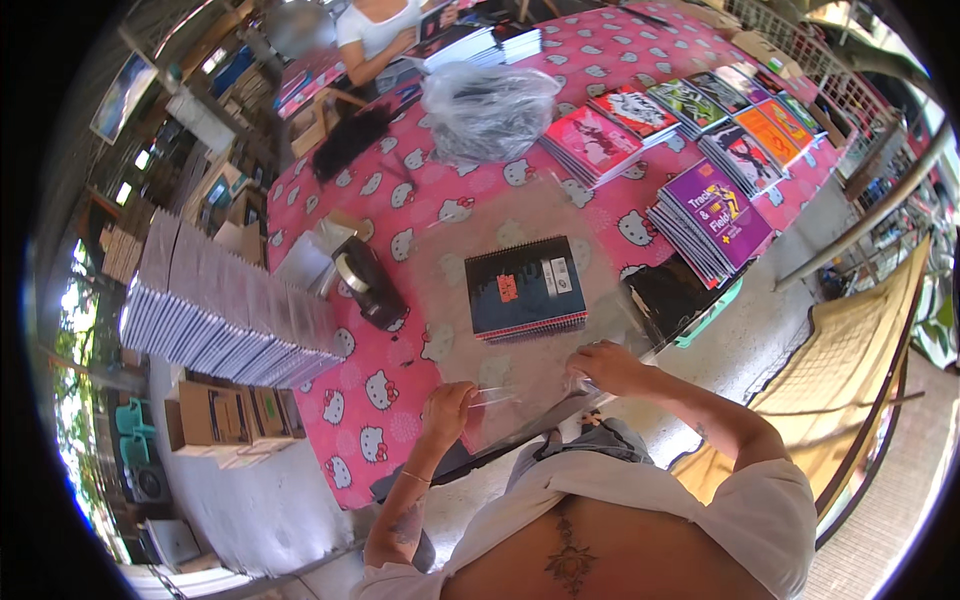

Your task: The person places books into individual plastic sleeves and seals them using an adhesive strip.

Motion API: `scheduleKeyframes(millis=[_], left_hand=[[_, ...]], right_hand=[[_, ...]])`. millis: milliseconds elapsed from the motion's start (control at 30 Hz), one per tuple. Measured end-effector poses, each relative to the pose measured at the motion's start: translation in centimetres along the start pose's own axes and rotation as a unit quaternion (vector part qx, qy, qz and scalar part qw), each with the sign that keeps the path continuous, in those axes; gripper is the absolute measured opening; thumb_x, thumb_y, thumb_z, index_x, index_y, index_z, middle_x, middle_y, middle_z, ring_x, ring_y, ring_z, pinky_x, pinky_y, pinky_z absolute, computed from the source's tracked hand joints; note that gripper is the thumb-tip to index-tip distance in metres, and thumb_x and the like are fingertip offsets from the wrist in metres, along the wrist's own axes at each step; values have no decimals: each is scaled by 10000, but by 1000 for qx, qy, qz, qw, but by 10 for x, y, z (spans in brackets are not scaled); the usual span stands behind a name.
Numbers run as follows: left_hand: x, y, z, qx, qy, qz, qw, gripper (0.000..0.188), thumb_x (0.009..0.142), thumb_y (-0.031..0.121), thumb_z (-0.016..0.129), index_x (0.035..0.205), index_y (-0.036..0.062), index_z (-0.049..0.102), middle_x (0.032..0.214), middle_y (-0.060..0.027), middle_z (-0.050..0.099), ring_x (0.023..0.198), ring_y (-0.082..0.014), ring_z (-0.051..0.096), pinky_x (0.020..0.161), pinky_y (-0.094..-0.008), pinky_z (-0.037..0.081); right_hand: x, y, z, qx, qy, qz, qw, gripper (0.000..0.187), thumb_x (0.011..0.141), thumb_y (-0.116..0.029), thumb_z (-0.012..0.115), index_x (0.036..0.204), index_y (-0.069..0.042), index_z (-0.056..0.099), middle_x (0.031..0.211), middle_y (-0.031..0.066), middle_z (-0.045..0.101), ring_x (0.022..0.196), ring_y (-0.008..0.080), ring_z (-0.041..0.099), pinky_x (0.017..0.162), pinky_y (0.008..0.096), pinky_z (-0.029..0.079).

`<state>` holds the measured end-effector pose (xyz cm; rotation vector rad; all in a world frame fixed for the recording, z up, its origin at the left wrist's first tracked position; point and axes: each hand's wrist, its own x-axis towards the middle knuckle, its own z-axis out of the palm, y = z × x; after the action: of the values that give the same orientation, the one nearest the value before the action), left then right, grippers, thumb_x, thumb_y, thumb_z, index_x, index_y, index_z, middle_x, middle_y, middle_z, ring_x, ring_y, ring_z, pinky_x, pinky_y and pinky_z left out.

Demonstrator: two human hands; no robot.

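A short stack of black-covered spiral notebooks (522,285) lies on a clear plastic sheet (440,300) in the middle of the table. The top cover carries a small orange sticker and a white label. At the sheet's near edge, left of the notebooks' front, my left hand (452,408) pinches the plastic with curled fingers. My right hand (606,368) grips the same edge just below the stack's right corner. Between the two hands the film is creased and shiny. Whether the plastic is a single sheet or a bag, I cannot tell.
A black tape dispenser (368,284) stands left of the sheet, beside tall stacks of notebooks (220,310). Colourful notebook piles (712,222) fill the right side. A bundle of clear plastic (488,112) lies farther back. Across the table another person (385,40) handles books.
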<state>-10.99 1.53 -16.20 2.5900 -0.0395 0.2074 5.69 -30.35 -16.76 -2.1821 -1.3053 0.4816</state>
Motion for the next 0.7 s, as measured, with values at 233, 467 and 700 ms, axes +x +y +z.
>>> scheduleKeyframes(millis=[233,467,700], left_hand=[[37,0,-42,-159,-135,-45,977,119,883,157,676,914,43,660,843,-109,688,758,-217,655,665,-342,514],[134,-93,-59,-423,-29,-310,851,80,899,162,665,922,95,629,840,-30,652,656,-128,605,646,-258,506],[178,-111,-61,-490,-6,-327,808,101,922,181,635,944,85,614,916,-37,652,818,-147,651,733,-282,516]], right_hand=[[3,5,-25,-27,-78,-17,996,161,816,-148,678,955,-92,621,947,110,640,986,350,625,783,452,508],[47,-63,-103,-170,279,119,938,430,815,-280,706,1194,-111,596,1162,128,590,1104,321,582,940,463,472],[83,-76,26,-169,186,91,963,641,878,-447,642,1422,-161,461,1521,157,363,1449,322,285,1131,613,239]])
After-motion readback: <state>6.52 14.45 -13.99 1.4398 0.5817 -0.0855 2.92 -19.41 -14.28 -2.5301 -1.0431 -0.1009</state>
